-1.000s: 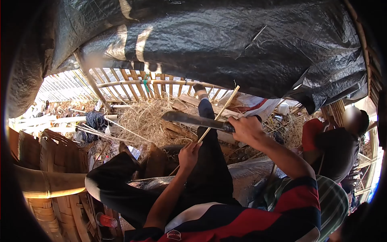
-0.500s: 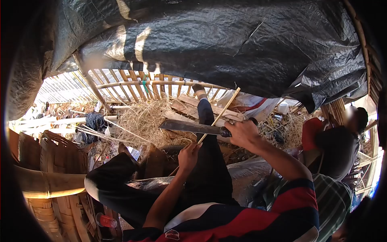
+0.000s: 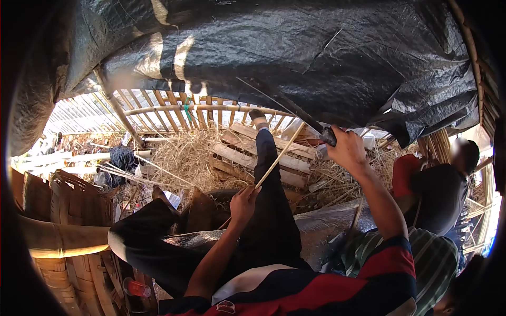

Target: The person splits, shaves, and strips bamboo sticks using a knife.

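My left hand [image 3: 243,205] is closed around a thin pale strip [image 3: 279,157], which slants up and to the right from my fingers. The strip's lower end shows below my wrist. My right hand [image 3: 345,149] grips the dark handle of a large knife [image 3: 295,109]. Its blade points up and to the left, above the strip and apart from it, against the black sheet. My outstretched leg lies beneath the strip.
A black plastic sheet [image 3: 237,42] hangs across the top. Wooden pieces [image 3: 234,155] lie among shavings [image 3: 184,158]. Another person [image 3: 437,195] sits at the right. A bamboo pole [image 3: 74,240] and a red cup [image 3: 137,287] are at the left.
My right hand has risen to the right, lifting the knife off the strip and tilting its blade upward. The strip's upper end has shifted slightly left and down in my left hand.
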Action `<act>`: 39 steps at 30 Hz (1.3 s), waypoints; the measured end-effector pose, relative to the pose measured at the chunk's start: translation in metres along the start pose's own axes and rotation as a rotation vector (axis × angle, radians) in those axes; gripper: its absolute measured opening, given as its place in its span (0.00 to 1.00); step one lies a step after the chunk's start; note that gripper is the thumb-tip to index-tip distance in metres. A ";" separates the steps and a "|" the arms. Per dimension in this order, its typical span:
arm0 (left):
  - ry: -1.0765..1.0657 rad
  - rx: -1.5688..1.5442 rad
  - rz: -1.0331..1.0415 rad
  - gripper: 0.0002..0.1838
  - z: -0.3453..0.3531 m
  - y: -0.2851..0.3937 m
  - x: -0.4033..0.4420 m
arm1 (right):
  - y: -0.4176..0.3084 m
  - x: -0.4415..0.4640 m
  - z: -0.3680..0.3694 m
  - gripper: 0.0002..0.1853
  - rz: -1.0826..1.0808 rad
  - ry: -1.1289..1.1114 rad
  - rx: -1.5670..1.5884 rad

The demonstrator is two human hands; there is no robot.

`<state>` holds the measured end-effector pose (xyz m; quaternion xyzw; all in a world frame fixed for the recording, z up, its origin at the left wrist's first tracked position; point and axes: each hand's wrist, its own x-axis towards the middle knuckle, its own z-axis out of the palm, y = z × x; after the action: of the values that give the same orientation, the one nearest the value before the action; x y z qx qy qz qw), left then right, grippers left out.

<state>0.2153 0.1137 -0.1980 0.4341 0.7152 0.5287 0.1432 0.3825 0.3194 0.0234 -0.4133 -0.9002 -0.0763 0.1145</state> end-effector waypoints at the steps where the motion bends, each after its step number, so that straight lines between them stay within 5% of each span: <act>1: -0.004 0.010 -0.013 0.10 0.000 0.000 0.001 | -0.003 -0.002 -0.004 0.22 -0.005 -0.034 0.028; 6: 0.014 0.032 -0.008 0.13 -0.003 0.001 0.000 | -0.023 -0.013 0.006 0.23 -0.155 -0.253 -0.064; 12: 0.045 -0.111 0.056 0.13 -0.001 0.002 -0.006 | -0.040 -0.020 0.023 0.23 -0.339 -0.249 -0.045; 20: -0.086 -0.441 -0.357 0.13 -0.009 -0.014 0.003 | -0.046 -0.020 0.006 0.21 -0.348 -0.194 -0.080; 28: -0.084 -0.406 -0.383 0.12 -0.010 -0.013 0.008 | -0.038 -0.008 0.003 0.22 -0.329 -0.383 -0.143; 34: -0.063 -0.496 -0.361 0.12 -0.008 -0.015 0.015 | -0.011 0.013 0.006 0.22 -0.242 0.004 -0.030; 39: -0.058 -0.491 -0.401 0.11 -0.004 -0.010 0.017 | -0.027 -0.002 0.020 0.23 -0.343 -0.101 -0.088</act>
<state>0.1977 0.1235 -0.2007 0.2516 0.6331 0.6343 0.3654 0.3603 0.3057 0.0026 -0.2616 -0.9579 -0.1130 0.0362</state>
